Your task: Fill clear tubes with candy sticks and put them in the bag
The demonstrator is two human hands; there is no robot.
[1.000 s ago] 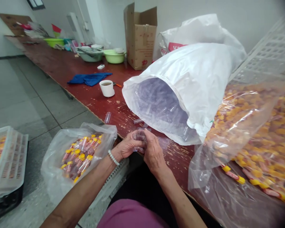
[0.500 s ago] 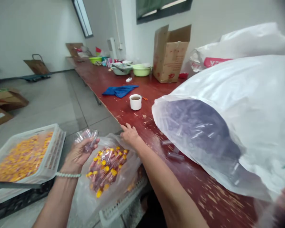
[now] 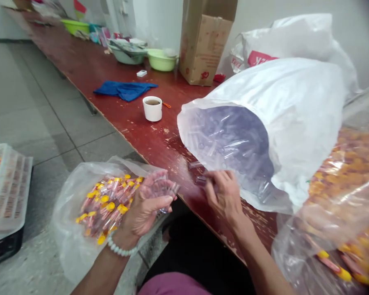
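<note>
My left hand is closed around several clear plastic tubes, palm turned up, just off the table's front edge. Over the table, my right hand has its fingers bent down on a clear plastic tube lying there. Another loose tube rests a little behind it. A white sack lies beyond my right hand, its mouth facing me and full of clear tubes. Left of my left hand, a translucent bag holds yellow-capped tubes with pinkish contents.
On the red table stand a white cup, a blue cloth, green basins and a cardboard box. A clear bag of yellow-capped pieces sits at right. A white crate is at far left.
My view has turned right and down. The right hand has left the table edge for the loose tubes by the sack. My left hand, still holding tubes, has come nearer the table.
</note>
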